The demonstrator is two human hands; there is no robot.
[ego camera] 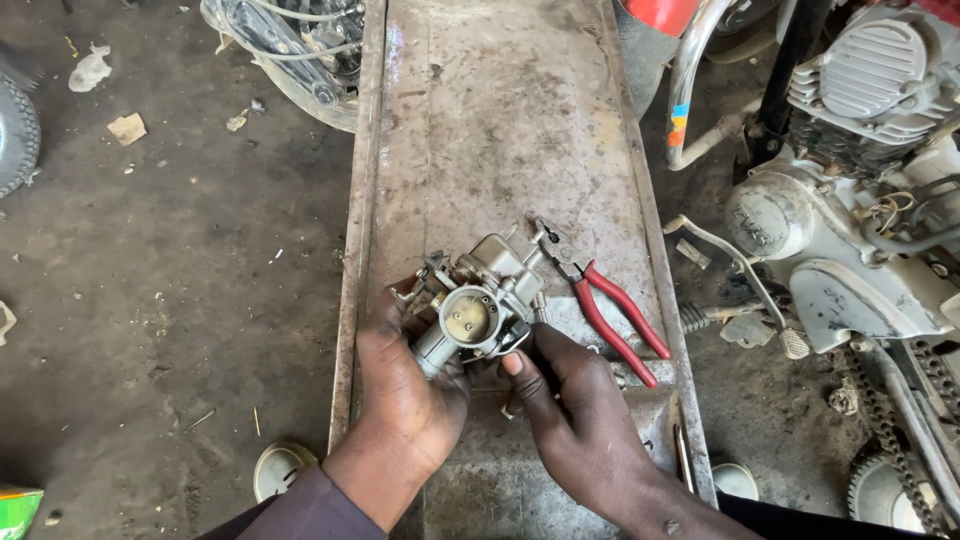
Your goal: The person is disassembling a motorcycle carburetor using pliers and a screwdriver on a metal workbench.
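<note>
A grey metal carburettor (482, 298) with a round open throat is held over a long rusty metal ramp (490, 120). My left hand (405, 395) grips its left and underside. My right hand (572, 410) touches its lower right side with the thumb and fingertips, holding it too. Red-handled pliers (612, 315) lie on the ramp just right of the carburettor, jaws pointing up-left, close to my right hand's knuckles.
A motorcycle engine (860, 200) with kick lever and chain stands right of the ramp. Another motorcycle's wheel and cables (290, 45) are at the top left. A round metal lid (278, 468) and scraps of litter lie on the dirt floor.
</note>
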